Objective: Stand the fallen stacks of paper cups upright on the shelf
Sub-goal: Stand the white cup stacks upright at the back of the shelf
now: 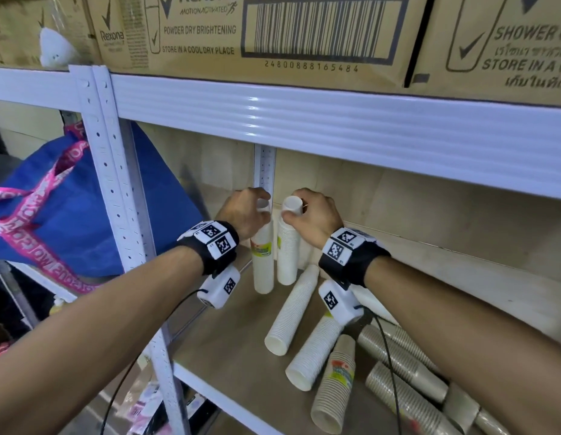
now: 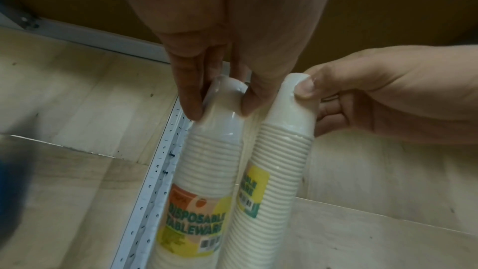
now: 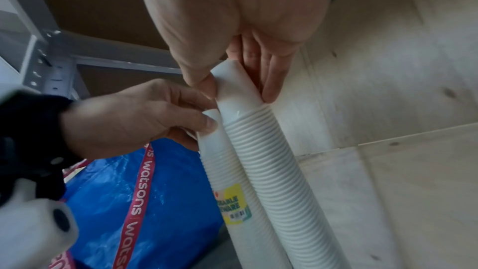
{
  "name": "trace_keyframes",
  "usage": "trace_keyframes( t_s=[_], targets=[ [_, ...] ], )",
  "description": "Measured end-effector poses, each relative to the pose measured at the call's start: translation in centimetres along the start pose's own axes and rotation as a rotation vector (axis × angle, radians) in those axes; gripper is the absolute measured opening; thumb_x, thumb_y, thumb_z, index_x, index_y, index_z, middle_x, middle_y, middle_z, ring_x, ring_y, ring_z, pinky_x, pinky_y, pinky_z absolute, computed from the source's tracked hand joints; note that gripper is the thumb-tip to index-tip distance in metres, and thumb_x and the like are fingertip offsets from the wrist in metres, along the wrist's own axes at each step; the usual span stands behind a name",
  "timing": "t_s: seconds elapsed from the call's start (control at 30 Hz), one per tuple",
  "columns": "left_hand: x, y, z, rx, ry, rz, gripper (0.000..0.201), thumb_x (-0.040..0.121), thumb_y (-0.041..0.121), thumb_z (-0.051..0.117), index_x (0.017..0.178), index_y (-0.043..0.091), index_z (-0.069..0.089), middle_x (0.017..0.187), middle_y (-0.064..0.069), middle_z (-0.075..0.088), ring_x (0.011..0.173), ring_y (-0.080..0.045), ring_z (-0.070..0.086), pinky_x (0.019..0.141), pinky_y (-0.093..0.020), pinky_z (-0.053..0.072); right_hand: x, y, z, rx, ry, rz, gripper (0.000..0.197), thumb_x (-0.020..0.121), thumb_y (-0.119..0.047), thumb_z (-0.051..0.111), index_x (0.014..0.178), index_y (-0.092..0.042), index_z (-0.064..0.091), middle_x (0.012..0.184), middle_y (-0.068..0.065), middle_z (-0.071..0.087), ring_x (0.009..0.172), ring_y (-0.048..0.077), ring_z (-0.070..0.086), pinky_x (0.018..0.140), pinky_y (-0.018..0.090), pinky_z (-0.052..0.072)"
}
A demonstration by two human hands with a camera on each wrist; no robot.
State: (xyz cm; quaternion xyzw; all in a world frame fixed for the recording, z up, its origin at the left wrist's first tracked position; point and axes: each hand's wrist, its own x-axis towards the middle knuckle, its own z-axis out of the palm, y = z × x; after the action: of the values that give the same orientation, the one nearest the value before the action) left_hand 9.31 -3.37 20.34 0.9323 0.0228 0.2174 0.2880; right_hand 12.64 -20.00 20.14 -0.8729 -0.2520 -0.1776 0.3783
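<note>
Two tall white stacks of ribbed paper cups in clear plastic sleeves stand upright side by side at the back left corner of the pale wooden shelf [image 1: 229, 346], each with a yellow-and-orange label reading "DISPOSABLE TABLEWARE". The left hand [image 1: 246, 215] pinches the top of the left stack [image 1: 263, 265]; the right hand [image 1: 313, 216] curls its grip round the top of the right stack [image 1: 287, 255]. White and grey-brown fallen stacks [image 1: 317, 350] lie nearer the front (one leaning). A blue tote bag [image 1: 72, 215] hangs left.
</note>
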Motion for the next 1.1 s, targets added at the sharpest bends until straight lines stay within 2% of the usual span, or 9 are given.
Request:
trace_keyframes(
  t_s=[0.1,0.23,0.43,0.6,0.73,0.9,1.0,1.1],
  targets=[
    [1.4,-0.2,-0.1,-0.018,-0.003,-0.019,0.044,0.087,0.018,0.067,0.13,0.02,0.06,0.13,-0.001,0.063,0.116,-0.02,0.06,0.098,-0.027,0.047,1.5,0.5,1.2,0.001,-0.01,0.018,0.024,0.078,-0.029,0.07,0.099,-0.017,0.068,0.093,-0.001,0.072,0.086,0.02,0.066,0.077,0.03,0.054],
    [2.6,-0.5,-0.2,0.018,0.018,-0.01,0.045,0.087,0.018,0.066,0.131,0.017,0.06,0.128,-0.002,0.065,0.116,-0.019,0.06,0.096,-0.025,0.045,3.0,1.0,2.6,-0.021,-0.025,0.035,0.027,0.078,-0.029,0.07,0.101,-0.016,0.068,0.095,0.001,0.071,0.087,0.021,0.064,0.074,0.027,0.05],
    [4.0,-1.3,0.1,0.022,-0.013,-0.032,0.047,0.085,0.019,0.067,0.132,0.017,0.059,0.127,-0.001,0.065,0.117,-0.019,0.059,0.093,-0.023,0.043,4.5,1.9,4.2,-0.011,-0.053,0.08,0.024,0.076,-0.028,0.071,0.095,-0.014,0.068,0.094,0.004,0.071,0.089,0.025,0.065,0.077,0.033,0.054],
    [4.4,-2.0,1.0,0.029,-0.068,-0.048,0.049,0.087,0.017,0.066,0.135,0.015,0.057,0.131,-0.001,0.063,0.118,-0.017,0.058,0.089,-0.018,0.039,5.1,2.7,5.1,-0.008,-0.077,0.127,0.028,0.077,-0.028,0.071,0.102,-0.015,0.069,0.098,0.003,0.07,0.091,0.022,0.063,0.077,0.028,0.052],
    [4.7,-2.4,1.6,0.011,-0.076,-0.059,0.049,0.089,0.017,0.065,0.137,0.015,0.055,0.134,-0.001,0.061,0.122,-0.018,0.056,0.092,-0.019,0.038,5.8,3.3,5.4,0.022,-0.083,0.165,0.029,0.077,-0.028,0.072,0.103,-0.015,0.069,0.1,0.004,0.07,0.094,0.023,0.065,0.081,0.032,0.054],
    [5.4,-2.4,2.1,-0.006,-0.089,-0.065,0.048,0.089,0.02,0.065,0.136,0.016,0.056,0.133,0.002,0.062,0.124,-0.018,0.055,0.096,-0.022,0.039,6.5,3.8,5.4,0.025,-0.062,0.171,0.033,0.077,-0.03,0.075,0.105,-0.013,0.068,0.104,0.004,0.069,0.096,0.022,0.063,0.078,0.026,0.049],
    [5.8,-2.5,2.3,-0.033,-0.102,-0.09,0.049,0.089,0.02,0.066,0.137,0.016,0.056,0.134,0.002,0.061,0.125,-0.018,0.055,0.098,-0.025,0.041,6.8,4.1,5.5,0.04,-0.068,0.173,0.031,0.078,-0.028,0.075,0.103,-0.01,0.069,0.102,0.005,0.069,0.091,0.021,0.062,0.076,0.027,0.049],
    [6.1,-2.4,2.2,-0.027,-0.103,-0.089,0.048,0.09,0.018,0.066,0.137,0.015,0.056,0.134,0.001,0.061,0.124,-0.018,0.055,0.098,-0.025,0.041,7.2,4.3,5.5,0.0,-0.114,0.17,0.018,0.079,-0.025,0.07,0.089,-0.018,0.057,0.092,0.0,0.055,0.085,0.016,0.049,0.072,0.023,0.038]
  ],
)
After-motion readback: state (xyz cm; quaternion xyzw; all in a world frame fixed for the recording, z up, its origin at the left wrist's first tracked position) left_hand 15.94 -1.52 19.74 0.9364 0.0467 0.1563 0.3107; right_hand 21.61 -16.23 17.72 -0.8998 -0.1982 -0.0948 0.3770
